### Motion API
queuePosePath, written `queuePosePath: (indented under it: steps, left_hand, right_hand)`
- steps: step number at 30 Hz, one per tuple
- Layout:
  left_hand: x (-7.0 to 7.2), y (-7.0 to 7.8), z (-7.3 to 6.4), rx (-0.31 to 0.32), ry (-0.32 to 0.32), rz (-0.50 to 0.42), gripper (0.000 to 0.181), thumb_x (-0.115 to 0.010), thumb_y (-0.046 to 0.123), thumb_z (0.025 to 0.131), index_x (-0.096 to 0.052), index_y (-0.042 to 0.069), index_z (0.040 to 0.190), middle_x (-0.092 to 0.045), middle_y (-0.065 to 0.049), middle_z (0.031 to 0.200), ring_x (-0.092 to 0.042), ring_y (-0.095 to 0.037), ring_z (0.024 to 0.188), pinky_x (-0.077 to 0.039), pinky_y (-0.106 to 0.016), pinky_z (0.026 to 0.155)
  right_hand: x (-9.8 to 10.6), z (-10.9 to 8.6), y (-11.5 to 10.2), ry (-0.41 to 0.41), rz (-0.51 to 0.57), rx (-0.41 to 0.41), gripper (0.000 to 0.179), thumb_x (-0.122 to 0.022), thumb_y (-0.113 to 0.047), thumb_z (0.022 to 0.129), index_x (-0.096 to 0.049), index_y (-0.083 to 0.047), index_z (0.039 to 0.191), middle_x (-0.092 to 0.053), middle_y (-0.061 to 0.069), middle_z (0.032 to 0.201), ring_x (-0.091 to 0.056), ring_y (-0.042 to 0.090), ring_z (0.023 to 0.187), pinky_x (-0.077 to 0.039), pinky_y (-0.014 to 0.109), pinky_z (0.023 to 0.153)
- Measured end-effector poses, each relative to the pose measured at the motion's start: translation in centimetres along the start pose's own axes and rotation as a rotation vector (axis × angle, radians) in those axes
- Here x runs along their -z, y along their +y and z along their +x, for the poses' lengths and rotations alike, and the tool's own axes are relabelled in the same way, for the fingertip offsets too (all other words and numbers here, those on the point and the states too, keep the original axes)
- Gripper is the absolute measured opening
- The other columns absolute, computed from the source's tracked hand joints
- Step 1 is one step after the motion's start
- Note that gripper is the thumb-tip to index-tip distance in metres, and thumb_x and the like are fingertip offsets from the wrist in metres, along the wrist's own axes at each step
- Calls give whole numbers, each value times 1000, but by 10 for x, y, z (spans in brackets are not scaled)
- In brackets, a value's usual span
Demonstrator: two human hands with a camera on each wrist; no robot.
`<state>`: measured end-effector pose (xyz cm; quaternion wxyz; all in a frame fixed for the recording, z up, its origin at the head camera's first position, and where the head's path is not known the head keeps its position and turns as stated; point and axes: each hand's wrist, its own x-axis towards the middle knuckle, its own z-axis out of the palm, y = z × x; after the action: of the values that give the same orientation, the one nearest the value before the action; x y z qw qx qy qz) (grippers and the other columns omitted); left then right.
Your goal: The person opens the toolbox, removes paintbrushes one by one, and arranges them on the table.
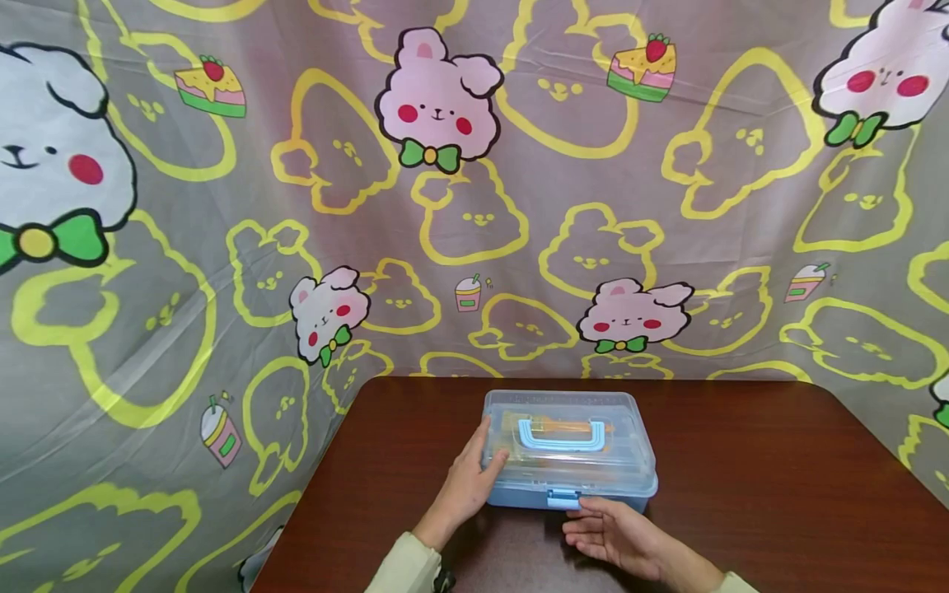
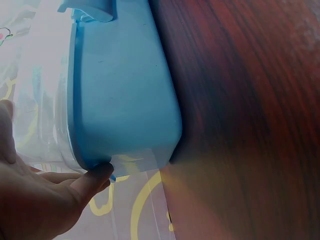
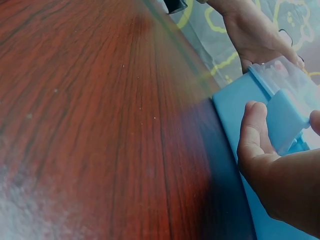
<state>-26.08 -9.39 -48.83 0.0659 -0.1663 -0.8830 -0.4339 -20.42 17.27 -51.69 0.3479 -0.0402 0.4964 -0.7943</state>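
A storage box with a clear lid and blue base (image 1: 511, 497) stands on the table, its lid (image 1: 630, 453) down. My left hand (image 1: 469, 473) rests against the box's left side, thumb on the lid. In the left wrist view, straight fingertips (image 2: 97, 177) of that hand touch the base's upper rim. At the front, my right hand (image 1: 619, 535) has a light blue latch (image 3: 285, 120) between thumb and fingers; the latch stands tilted outward. A blue carry handle (image 1: 561, 445) lies flat on the lid. Orange and yellowish things show blurrily through the lid.
The dark reddish-brown wooden table (image 1: 749, 486) extends around the box. Behind and to the left hangs a grey curtain (image 1: 534, 329) printed with rabbits and yellow outlines, close to the table's edges. A small black object (image 1: 443, 580) sits at the left sleeve's cuff.
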Motion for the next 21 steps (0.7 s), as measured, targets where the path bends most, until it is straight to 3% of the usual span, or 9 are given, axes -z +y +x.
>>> queuePosePath:
  steps: [6, 14, 21]
  left_hand:
    - [1, 0, -1, -10, 3, 3, 70, -44, 53, 96, -22, 16, 152, -30, -10, 151, -33, -29, 134, -31, -50, 104]
    - [1, 0, -1, 1, -6, -13, 70, -46, 51, 96, -23, 16, 152, -30, -10, 151, -33, -29, 134, -31, -51, 104]
    - [1, 0, 0, -8, 0, -10, 69, -46, 50, 96, -23, 16, 152, -31, -12, 151, -33, -30, 134, -32, -52, 103]
  right_hand:
    - [0, -1, 0, -1, -24, -4, 44, -44, -31, 99, -51, 7, 119, -66, 10, 103, -62, 19, 97, -48, 30, 88]
    - [-4, -3, 3, 80, -176, 16, 59, -44, -35, 99, -40, 16, 127, -65, 10, 101, -62, 20, 93, -49, 33, 85]
    - [-8, -16, -4, 98, -315, 69, 48, -42, -31, 100, -45, 12, 122, -66, 10, 100, -64, 20, 89, -51, 34, 78]
